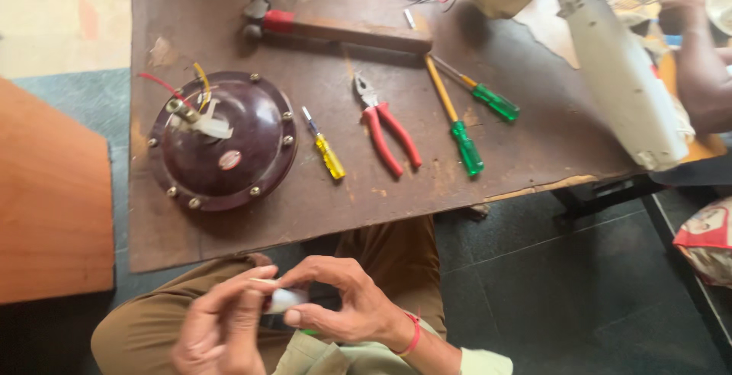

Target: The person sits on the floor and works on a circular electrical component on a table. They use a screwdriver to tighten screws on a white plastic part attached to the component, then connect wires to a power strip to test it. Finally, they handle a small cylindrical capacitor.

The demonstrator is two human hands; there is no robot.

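- The left hand and right hand meet over the person's lap, both pinching a small white part between fingertips.
- On the brown table, at left, sits a dark maroon domed motor housing with red and yellow wires.
- Next come a yellow-handled screwdriver, red pliers and two green-handled screwdrivers.
- A hammer lies behind them.
- Far right, another person's arm rests beside a white fan body.

A worn brown wooden table held a maroon domed motor housing at left, a hammer, red-handled pliers and three screwdrivers.
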